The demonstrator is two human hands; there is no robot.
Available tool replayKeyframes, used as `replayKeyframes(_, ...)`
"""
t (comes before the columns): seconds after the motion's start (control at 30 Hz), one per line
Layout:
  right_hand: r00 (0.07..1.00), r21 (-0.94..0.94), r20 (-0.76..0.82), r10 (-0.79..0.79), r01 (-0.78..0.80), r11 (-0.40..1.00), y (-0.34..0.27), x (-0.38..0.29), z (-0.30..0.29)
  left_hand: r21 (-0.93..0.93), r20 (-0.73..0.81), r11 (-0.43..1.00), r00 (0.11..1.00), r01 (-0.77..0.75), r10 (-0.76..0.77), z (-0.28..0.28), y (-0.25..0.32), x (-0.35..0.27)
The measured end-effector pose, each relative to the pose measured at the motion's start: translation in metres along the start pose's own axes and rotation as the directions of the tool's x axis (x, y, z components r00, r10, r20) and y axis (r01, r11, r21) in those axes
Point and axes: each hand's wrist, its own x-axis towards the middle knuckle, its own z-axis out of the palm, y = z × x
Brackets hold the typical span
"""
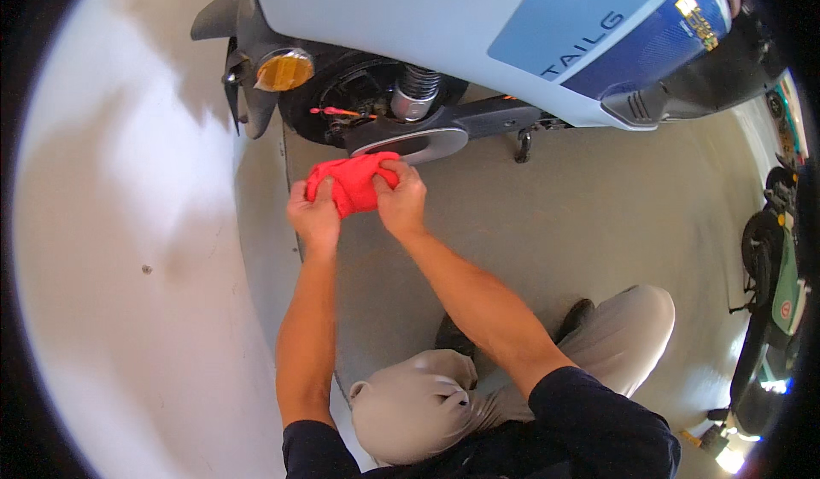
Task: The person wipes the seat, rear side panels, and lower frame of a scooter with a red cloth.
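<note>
A bunched red cloth (356, 183) is stretched between my two hands, just below the rear wheel of a scooter. My left hand (315, 213) grips its left end, thumb on top. My right hand (402, 197) pinches the right end between thumb and fingers. The scooter's pale body panel (397, 11) spans the top of the view. Beneath it show the black rear tyre (298, 117), a metal shock absorber (415, 95) and the swingarm with an oval silver-rimmed cover (439, 145). A red and orange wire (339, 112) lies near the wheel hub.
A white wall (128, 223) rises close on the left. The side stand (523, 147) hangs under the scooter over a grey floor (544, 223). My bent knees (416, 408) are below my arms. Another scooter with a green panel (785, 280) stands at the far right.
</note>
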Motion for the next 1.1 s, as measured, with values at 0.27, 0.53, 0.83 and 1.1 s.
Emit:
replayKeyframes(0.27,0.994,0.18,-0.077,0.08,-0.065,0.982,-0.02,0.032,-0.042,-0.31,0.069,0.951,0.998,0.023,-0.001,0.022,0.049,-0.016)
replayKeyframes(0.53,0.982,-0.016,-0.176,0.07,-0.074,0.997,0.001,0.062,-0.122,-0.17,0.171,0.985,0.983,-0.031,0.06,0.084,0.058,-0.049)
replayKeyframes(0.83,0.974,-0.17,-0.034,0.226,-0.228,0.959,0.043,0.038,-0.104,0.038,0.172,0.999,0.985,0.011,-0.018,0.07,0.012,-0.057)
replayKeyframes(1.1,0.985,0.1,0.039,0.169,-0.172,0.98,-0.012,0.048,-0.084,-0.275,0.133,0.961,0.99,0.003,0.035,0.034,0.029,-0.025)
